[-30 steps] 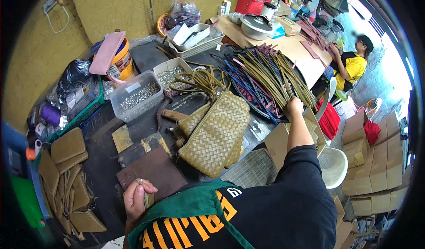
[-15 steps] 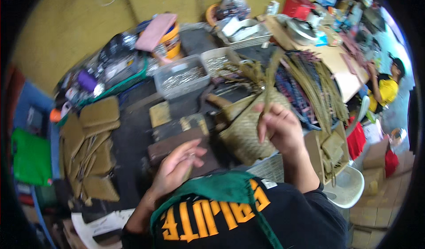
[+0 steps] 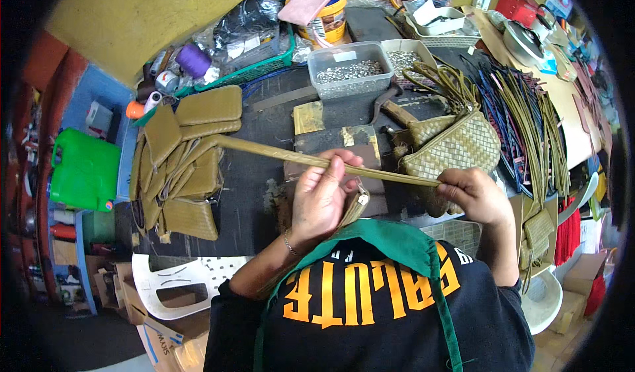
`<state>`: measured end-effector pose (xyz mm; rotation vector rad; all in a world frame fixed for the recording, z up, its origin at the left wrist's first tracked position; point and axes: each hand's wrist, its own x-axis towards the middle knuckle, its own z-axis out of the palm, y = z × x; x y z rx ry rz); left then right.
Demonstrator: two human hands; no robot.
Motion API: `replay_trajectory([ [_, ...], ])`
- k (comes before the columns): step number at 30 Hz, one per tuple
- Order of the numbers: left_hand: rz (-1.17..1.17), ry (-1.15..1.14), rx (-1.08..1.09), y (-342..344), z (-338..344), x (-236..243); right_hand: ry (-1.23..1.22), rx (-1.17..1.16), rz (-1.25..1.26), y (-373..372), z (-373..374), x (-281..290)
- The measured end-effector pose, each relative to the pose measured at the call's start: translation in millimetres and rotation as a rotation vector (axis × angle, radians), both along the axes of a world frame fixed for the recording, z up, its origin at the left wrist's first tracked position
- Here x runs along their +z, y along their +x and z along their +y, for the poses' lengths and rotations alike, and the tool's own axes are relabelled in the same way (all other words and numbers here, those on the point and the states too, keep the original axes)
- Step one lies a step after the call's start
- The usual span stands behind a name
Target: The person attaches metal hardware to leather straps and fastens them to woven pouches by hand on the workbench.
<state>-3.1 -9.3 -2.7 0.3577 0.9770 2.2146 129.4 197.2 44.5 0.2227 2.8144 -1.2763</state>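
Observation:
A long olive-tan strap [image 3: 264, 148] stretches across in front of me. My left hand [image 3: 321, 203] grips it near its middle between thumb and fingers. At its right end my right hand [image 3: 471, 194] pinches it with thumb and forefinger. Just below my left fingers, a tan zippered edge [image 3: 357, 206] with a metal zip end leans against my apron; most of that piece is hidden, and I cannot tell if the left hand touches it. A woven, checkered pouch [image 3: 456, 147] lies beyond my right hand. The strap's far left end reaches over a pile of tan zip pouches [image 3: 192, 167].
Clear bins of small metal parts [image 3: 350, 71] stand at the back, near a hammer [image 3: 399, 114]. Bundled straps [image 3: 529, 127] lie at the right. A green container [image 3: 83, 170] sits on the left shelf; a white plastic chair [image 3: 178, 282] stands below the table edge.
The strap, upright in my right hand before, now lies sideways across both hands. My left hand, open before, has closed on it. The view has swung left.

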Motion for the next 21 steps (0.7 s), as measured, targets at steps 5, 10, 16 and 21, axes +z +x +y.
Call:
replay_trajectory([
  [5, -0.018, -0.062, 0.050, -5, 1, 0, -0.334, 0.011, -0.142, 15, 48, -15],
  [10, -0.027, -0.076, 0.105, -5, 0, -1, -0.500, -0.188, -0.177, 25, 78, -28],
  [16, -0.040, -0.074, 0.137, -6, 0, -3, -0.574, -0.205, -0.153, 27, 90, -39],
  [21, -0.043, -0.077, 0.127, -7, 0, -5, -0.603, -0.236, -0.192, 26, 92, -38],
])
